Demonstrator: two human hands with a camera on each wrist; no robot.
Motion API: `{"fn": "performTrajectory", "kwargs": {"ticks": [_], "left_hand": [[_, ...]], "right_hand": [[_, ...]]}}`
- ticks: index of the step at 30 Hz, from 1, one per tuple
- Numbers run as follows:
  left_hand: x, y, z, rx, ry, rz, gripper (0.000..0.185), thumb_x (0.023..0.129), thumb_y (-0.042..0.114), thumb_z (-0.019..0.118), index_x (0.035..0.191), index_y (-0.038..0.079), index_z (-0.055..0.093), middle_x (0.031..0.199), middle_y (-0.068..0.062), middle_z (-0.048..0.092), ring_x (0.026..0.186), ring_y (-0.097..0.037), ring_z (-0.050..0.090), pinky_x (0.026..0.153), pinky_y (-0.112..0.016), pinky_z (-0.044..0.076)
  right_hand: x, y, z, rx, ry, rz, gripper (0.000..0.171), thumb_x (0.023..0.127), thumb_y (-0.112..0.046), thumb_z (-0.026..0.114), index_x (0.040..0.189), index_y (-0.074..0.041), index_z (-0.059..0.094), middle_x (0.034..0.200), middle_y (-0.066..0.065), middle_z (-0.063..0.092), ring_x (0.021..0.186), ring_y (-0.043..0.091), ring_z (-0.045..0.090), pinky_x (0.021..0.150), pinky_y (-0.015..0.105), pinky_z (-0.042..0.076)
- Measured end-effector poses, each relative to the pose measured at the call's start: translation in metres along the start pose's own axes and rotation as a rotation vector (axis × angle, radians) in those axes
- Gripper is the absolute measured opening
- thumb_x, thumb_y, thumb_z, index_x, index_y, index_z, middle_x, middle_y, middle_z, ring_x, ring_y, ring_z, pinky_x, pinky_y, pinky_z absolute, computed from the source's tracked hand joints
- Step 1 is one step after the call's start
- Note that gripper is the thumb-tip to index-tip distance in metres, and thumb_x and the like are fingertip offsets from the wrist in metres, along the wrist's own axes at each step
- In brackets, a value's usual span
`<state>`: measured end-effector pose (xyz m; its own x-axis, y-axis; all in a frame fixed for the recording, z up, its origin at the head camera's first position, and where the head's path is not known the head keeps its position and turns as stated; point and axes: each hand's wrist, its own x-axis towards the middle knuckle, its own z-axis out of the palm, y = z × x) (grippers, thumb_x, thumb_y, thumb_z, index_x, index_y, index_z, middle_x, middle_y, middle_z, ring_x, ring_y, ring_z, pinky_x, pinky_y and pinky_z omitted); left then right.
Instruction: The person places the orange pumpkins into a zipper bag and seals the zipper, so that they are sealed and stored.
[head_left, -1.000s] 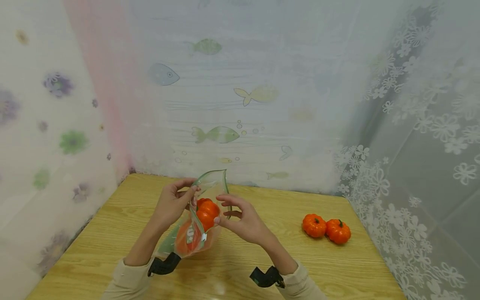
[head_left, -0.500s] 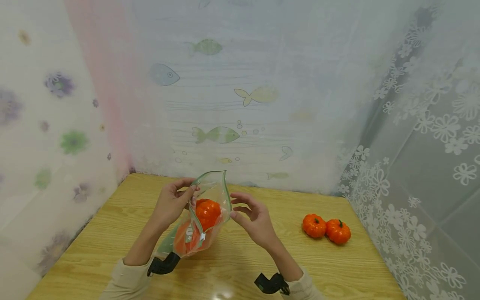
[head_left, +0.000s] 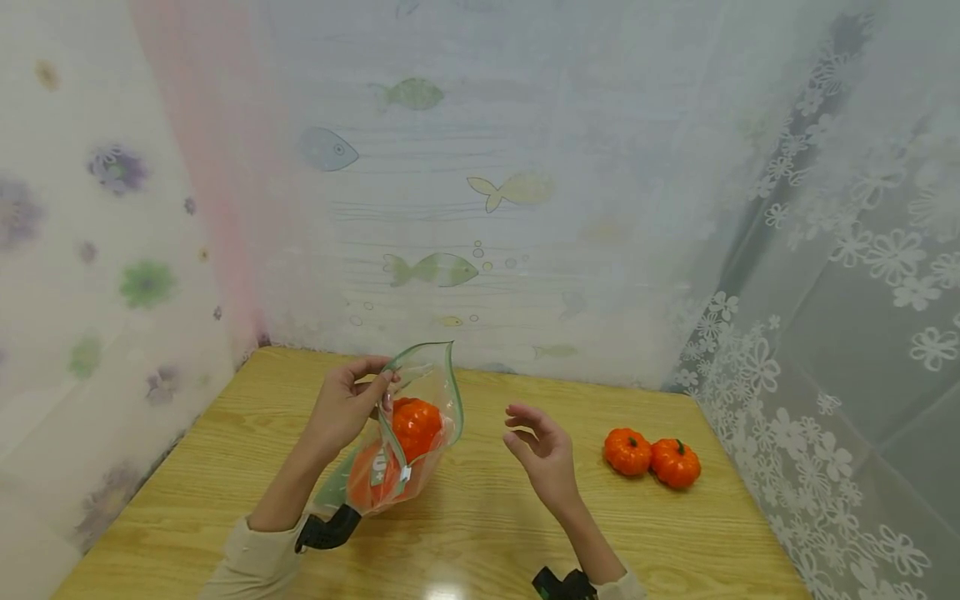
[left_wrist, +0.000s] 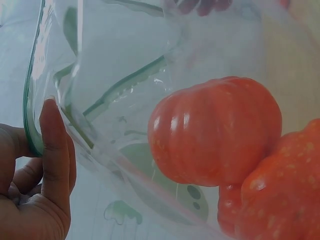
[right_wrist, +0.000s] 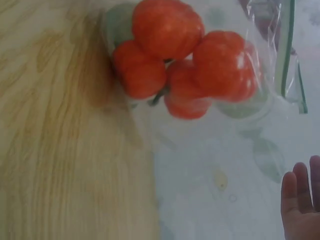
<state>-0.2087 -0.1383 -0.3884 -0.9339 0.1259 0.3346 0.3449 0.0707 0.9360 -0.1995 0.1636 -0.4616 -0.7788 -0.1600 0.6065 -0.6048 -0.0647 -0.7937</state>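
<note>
A clear zip bag [head_left: 438,375] with a green-edged mouth stands at the middle left of the table in the head view, its mouth spread. Several small orange pumpkins [right_wrist: 167,27] lie inside it; the topmost pumpkin [head_left: 416,427] shows through the mouth. My left hand [head_left: 345,408] pinches the bag's left edge between thumb and fingers, also seen in the left wrist view. To the right of the bag, my right hand [head_left: 546,454] hovers apart from it, fingers loosely bent and holding nothing. Two more pumpkins [head_left: 628,452] sit side by side at the right of the table.
The wooden table [head_left: 480,542] reaches back to a curtain [head_left: 420,183] printed with fish. A flower-patterned curtain [head_left: 112,275] hangs at the left, and a sheer one with white flowers [head_left: 817,467] borders the right edge. Black camera mounts [head_left: 328,529] are on the wrists.
My right hand has let go of a pumpkin inside the bag, come out of the mouth and moved right. The pumpkin has settled in the bag. My left hand keeps its place.
</note>
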Motion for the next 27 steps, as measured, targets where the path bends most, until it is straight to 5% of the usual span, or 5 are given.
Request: {"fn": "performTrajectory", "kwargs": {"ticks": [14,21,27], "left_hand": [[-0.003,0.004,0.001,-0.012,0.018,-0.012,0.027,0.107,0.008,0.053,0.123,-0.012,0.06,0.095,-0.004,0.067,0.063,-0.008,0.063,0.058,-0.027,0.059],[-0.003,0.002,0.001,-0.001,0.016,-0.005,0.027,0.107,0.008,0.052,0.123,-0.011,0.06,0.096,-0.003,0.067,0.064,-0.008,0.064,0.059,-0.027,0.059],[-0.003,0.001,0.001,-0.007,0.004,0.001,0.027,0.107,0.008,0.051,0.124,-0.012,0.059,0.095,0.001,0.067,0.064,-0.007,0.064,0.06,-0.027,0.06]], "right_hand": [[-0.038,0.04,-0.071,-0.112,0.409,0.214,0.03,0.091,0.008,0.07,0.119,0.015,0.062,0.106,-0.005,0.07,0.1,0.018,0.067,0.083,0.018,0.057],[-0.054,0.043,-0.106,-0.23,0.538,0.325,0.031,0.093,0.0,0.072,0.121,0.01,0.064,0.104,-0.012,0.07,0.098,0.006,0.064,0.082,0.011,0.054],[-0.064,0.042,-0.131,-0.304,0.648,0.376,0.039,0.092,-0.005,0.075,0.126,0.01,0.063,0.11,-0.006,0.068,0.095,0.003,0.062,0.079,0.008,0.052]]}}
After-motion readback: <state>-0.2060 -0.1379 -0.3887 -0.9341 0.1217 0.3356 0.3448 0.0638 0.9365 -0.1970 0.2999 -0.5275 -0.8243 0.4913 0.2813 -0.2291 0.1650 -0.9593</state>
